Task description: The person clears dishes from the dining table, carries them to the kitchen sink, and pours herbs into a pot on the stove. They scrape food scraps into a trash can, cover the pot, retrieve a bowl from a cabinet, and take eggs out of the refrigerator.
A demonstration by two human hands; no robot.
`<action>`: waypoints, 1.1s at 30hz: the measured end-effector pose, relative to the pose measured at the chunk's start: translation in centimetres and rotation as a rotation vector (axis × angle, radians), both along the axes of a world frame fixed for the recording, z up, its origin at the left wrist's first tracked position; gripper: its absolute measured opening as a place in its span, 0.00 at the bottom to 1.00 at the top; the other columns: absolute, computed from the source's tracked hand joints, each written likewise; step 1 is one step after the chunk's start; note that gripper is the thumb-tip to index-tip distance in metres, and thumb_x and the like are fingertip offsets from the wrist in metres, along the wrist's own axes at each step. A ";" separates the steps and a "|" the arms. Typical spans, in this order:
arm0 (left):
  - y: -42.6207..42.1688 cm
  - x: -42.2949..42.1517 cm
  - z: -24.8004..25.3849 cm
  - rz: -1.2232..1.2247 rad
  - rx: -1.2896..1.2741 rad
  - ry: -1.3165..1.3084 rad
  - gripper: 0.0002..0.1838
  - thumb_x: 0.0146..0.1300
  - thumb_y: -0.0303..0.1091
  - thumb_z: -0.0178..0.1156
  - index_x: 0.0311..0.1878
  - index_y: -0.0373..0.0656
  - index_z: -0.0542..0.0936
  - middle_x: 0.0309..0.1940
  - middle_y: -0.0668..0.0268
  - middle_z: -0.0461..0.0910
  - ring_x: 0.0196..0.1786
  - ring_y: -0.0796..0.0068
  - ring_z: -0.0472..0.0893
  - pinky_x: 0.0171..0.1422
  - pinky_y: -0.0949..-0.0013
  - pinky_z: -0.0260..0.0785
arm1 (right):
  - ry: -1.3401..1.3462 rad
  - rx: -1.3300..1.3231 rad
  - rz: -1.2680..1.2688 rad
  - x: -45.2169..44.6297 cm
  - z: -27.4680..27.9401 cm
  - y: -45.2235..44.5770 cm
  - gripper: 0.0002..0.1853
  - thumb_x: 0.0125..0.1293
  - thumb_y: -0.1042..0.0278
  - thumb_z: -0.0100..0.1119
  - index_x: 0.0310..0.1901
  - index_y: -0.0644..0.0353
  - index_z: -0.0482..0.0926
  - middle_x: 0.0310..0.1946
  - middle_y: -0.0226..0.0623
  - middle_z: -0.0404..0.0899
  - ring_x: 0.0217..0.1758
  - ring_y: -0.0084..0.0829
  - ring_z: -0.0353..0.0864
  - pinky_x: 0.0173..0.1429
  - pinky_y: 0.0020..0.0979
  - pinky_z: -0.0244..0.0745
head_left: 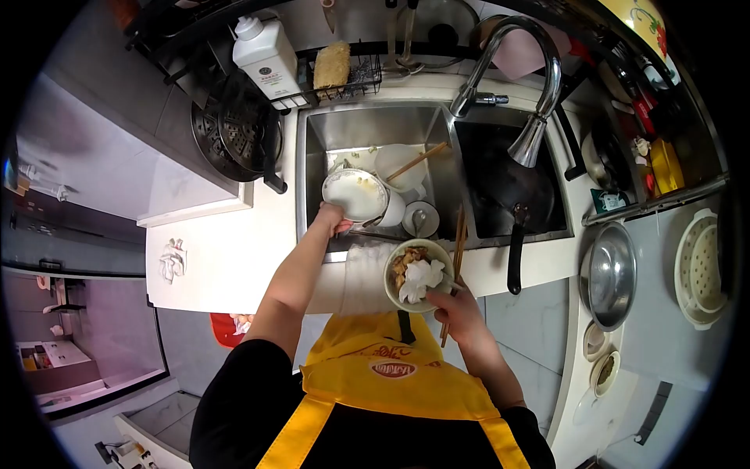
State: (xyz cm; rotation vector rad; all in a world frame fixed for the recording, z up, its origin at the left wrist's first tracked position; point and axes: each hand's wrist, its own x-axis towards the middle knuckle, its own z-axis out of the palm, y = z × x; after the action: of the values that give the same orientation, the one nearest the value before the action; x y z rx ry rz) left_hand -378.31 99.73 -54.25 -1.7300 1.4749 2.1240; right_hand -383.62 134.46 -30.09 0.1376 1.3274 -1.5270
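Note:
My left hand grips the near rim of a white bowl, which is tilted inside the left basin of the steel sink. With my right hand I hold a pale bowl over the front edge of the counter. Food scraps and a crumpled white tissue lie in it. Chopsticks stick out beside that bowl, passing by my right hand. In the left basin are another pale bowl with chopsticks across it, and a small cup with a spoon.
A dark pan fills the right basin, its handle jutting over the counter edge. The faucet arches above it. A white bottle and a sponge stand behind the sink. A crumpled tissue lies on the left counter.

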 end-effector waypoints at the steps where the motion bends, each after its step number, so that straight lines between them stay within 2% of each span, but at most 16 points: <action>1: -0.3 0.3 -1.0 0.001 0.001 -0.001 0.24 0.63 0.25 0.49 0.59 0.41 0.51 0.36 0.49 0.79 0.24 0.64 0.83 0.21 0.63 0.79 | 0.024 -0.001 -0.010 -0.1 0.0 -0.5 0.34 0.54 0.80 0.62 0.63 0.55 0.63 0.40 0.29 0.74 0.27 0.15 0.70 0.19 0.17 0.54; 3: 1.6 1.7 -4.2 -0.109 0.086 -0.081 0.26 0.65 0.27 0.50 0.60 0.41 0.48 0.33 0.50 0.80 0.25 0.65 0.84 0.22 0.64 0.79 | 0.034 0.029 -0.029 0.9 -1.2 -0.2 0.35 0.54 0.80 0.62 0.64 0.55 0.63 0.41 0.29 0.74 0.27 0.15 0.70 0.19 0.17 0.54; 5: 2.4 2.2 -1.4 -0.102 0.041 -0.152 0.25 0.65 0.30 0.53 0.61 0.39 0.55 0.31 0.53 0.81 0.26 0.67 0.84 0.23 0.66 0.78 | 0.072 -0.003 -0.048 0.8 -1.5 -1.6 0.35 0.53 0.80 0.63 0.64 0.55 0.62 0.39 0.28 0.75 0.26 0.16 0.71 0.18 0.17 0.53; 7: 2.2 2.8 -0.2 -0.168 0.065 -0.138 0.19 0.65 0.32 0.54 0.58 0.38 0.67 0.32 0.56 0.82 0.26 0.67 0.83 0.24 0.67 0.78 | 0.079 0.027 -0.074 0.6 -1.3 -3.4 0.28 0.55 0.82 0.61 0.58 0.59 0.66 0.36 0.29 0.74 0.24 0.14 0.66 0.18 0.18 0.51; 8: 2.2 3.0 0.5 -0.149 0.036 -0.145 0.14 0.66 0.31 0.54 0.52 0.36 0.74 0.36 0.59 0.83 0.29 0.67 0.83 0.27 0.68 0.80 | 0.062 0.029 -0.049 0.4 -2.2 -3.9 0.30 0.54 0.80 0.63 0.60 0.57 0.65 0.35 0.28 0.75 0.24 0.15 0.68 0.18 0.18 0.51; 11: 2.4 3.5 2.1 -0.094 0.069 -0.089 0.16 0.66 0.36 0.55 0.54 0.42 0.75 0.44 0.61 0.80 0.39 0.64 0.80 0.38 0.62 0.75 | 0.065 0.047 -0.019 0.2 -3.7 -5.4 0.30 0.52 0.78 0.67 0.58 0.56 0.67 0.33 0.28 0.75 0.22 0.16 0.67 0.18 0.20 0.52; 15: 5.0 7.7 14.4 0.029 0.123 0.288 0.26 0.70 0.47 0.50 0.65 0.44 0.66 0.58 0.58 0.73 0.54 0.63 0.75 0.52 0.61 0.72 | 0.077 0.027 0.087 0.8 -3.5 -8.0 0.25 0.53 0.76 0.68 0.53 0.59 0.71 0.30 0.27 0.75 0.19 0.14 0.65 0.18 0.20 0.51; 17: 6.2 12.2 16.2 0.015 0.467 0.703 0.30 0.73 0.50 0.45 0.71 0.45 0.56 0.66 0.55 0.64 0.64 0.60 0.69 0.61 0.56 0.71 | 0.127 0.014 0.197 1.7 -2.4 -9.3 0.25 0.53 0.75 0.68 0.53 0.59 0.71 0.31 0.26 0.75 0.19 0.13 0.64 0.19 0.20 0.52; 20: 10.3 18.8 18.8 0.107 0.537 0.997 0.32 0.74 0.41 0.45 0.75 0.51 0.45 0.70 0.58 0.58 0.68 0.60 0.67 0.69 0.54 0.66 | 0.169 -0.008 0.430 5.0 -1.4 -12.2 0.31 0.53 0.71 0.69 0.59 0.59 0.68 0.36 0.26 0.76 0.24 0.12 0.66 0.22 0.19 0.57; 21: 11.5 20.8 19.7 0.202 0.445 0.984 0.33 0.72 0.34 0.48 0.75 0.50 0.46 0.69 0.57 0.59 0.68 0.60 0.68 0.68 0.53 0.67 | 0.194 0.001 0.529 6.4 -1.1 -13.3 0.34 0.53 0.69 0.70 0.62 0.59 0.67 0.38 0.27 0.77 0.26 0.13 0.70 0.25 0.19 0.62; 22: 12.1 22.8 19.5 0.291 0.410 0.965 0.33 0.72 0.33 0.49 0.75 0.50 0.46 0.69 0.56 0.59 0.68 0.60 0.68 0.67 0.53 0.68 | 0.199 0.018 0.589 8.1 -0.2 -14.4 0.36 0.54 0.67 0.70 0.65 0.60 0.66 0.42 0.29 0.77 0.36 0.17 0.77 0.37 0.20 0.72; 25: 14.1 29.6 18.5 0.559 0.370 0.904 0.32 0.71 0.32 0.50 0.74 0.49 0.48 0.68 0.55 0.59 0.67 0.60 0.68 0.66 0.52 0.70 | 0.372 -0.197 0.834 11.8 -3.1 -16.5 0.35 0.55 0.64 0.70 0.64 0.61 0.68 0.48 0.33 0.76 0.43 0.20 0.79 0.46 0.23 0.74; 26: 15.0 31.6 18.5 0.662 0.384 0.877 0.32 0.71 0.32 0.50 0.74 0.48 0.49 0.68 0.54 0.60 0.67 0.60 0.68 0.65 0.52 0.71 | 0.529 -0.124 0.935 13.0 -1.6 -17.5 0.30 0.58 0.63 0.69 0.61 0.63 0.72 0.43 0.34 0.80 0.40 0.20 0.80 0.42 0.22 0.75; 29: 17.3 36.8 19.1 0.846 0.242 0.758 0.32 0.71 0.34 0.50 0.73 0.48 0.49 0.67 0.55 0.61 0.66 0.58 0.70 0.63 0.52 0.73 | 0.470 -0.166 1.159 17.5 -2.1 -19.9 0.21 0.61 0.72 0.64 0.56 0.61 0.76 0.35 0.31 0.81 0.33 0.17 0.78 0.38 0.21 0.74; 31: 18.9 39.4 17.6 0.895 0.148 0.734 0.33 0.71 0.38 0.52 0.73 0.46 0.49 0.66 0.54 0.62 0.65 0.58 0.71 0.62 0.54 0.74 | 0.549 -0.177 1.276 21.7 -4.4 -20.3 0.17 0.63 0.69 0.63 0.53 0.63 0.78 0.31 0.33 0.81 0.31 0.16 0.77 0.37 0.22 0.74; 33: 19.5 41.1 16.4 0.950 0.125 0.718 0.31 0.71 0.37 0.51 0.72 0.46 0.51 0.65 0.56 0.65 0.63 0.60 0.73 0.61 0.55 0.75 | 0.800 -0.358 1.410 25.0 -6.0 -21.3 0.15 0.63 0.66 0.60 0.49 0.64 0.78 0.29 0.44 0.82 0.30 0.39 0.82 0.36 0.34 0.76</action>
State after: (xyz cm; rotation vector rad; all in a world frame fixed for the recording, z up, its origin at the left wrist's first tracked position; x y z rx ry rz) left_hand -337.17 119.20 -37.88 -1.9427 0.4773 3.4736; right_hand -358.62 113.11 -36.11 -1.4582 1.1679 -0.4905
